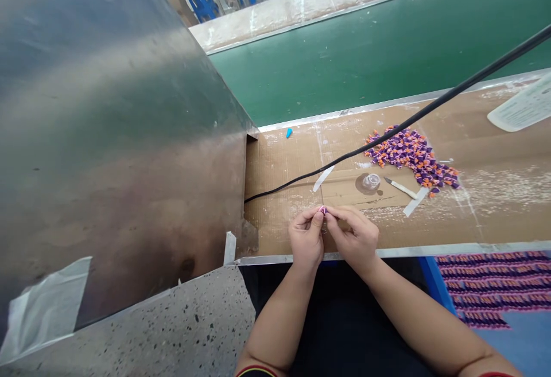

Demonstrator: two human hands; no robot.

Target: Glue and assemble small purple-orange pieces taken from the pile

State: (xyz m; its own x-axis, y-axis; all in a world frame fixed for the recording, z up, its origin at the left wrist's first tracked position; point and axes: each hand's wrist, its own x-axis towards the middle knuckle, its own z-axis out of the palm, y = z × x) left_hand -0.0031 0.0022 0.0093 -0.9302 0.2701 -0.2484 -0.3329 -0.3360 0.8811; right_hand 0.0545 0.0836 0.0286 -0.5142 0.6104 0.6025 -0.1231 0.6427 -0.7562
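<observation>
My left hand [306, 234] and my right hand [353, 233] meet fingertip to fingertip over the near edge of the cardboard-covered bench [284, 216]. Both pinch a tiny pink and purple piece [322, 210] between thumbs and forefingers. A heap of small purple and orange pieces [408, 156] lies on the cardboard, farther away and to the right of my hands. A small clear round cap [371, 181] and a small knife with a pale handle [400, 188] sit between the heap and my hands.
A large curved metal housing [107, 136] fills the left side. A black cable [387, 136] runs diagonally across the bench. A green conveyor belt [365, 55] lies beyond. A blue tray with rows of purple and orange pieces [495, 285] sits at lower right. A small blue bit [288, 133] lies near the belt.
</observation>
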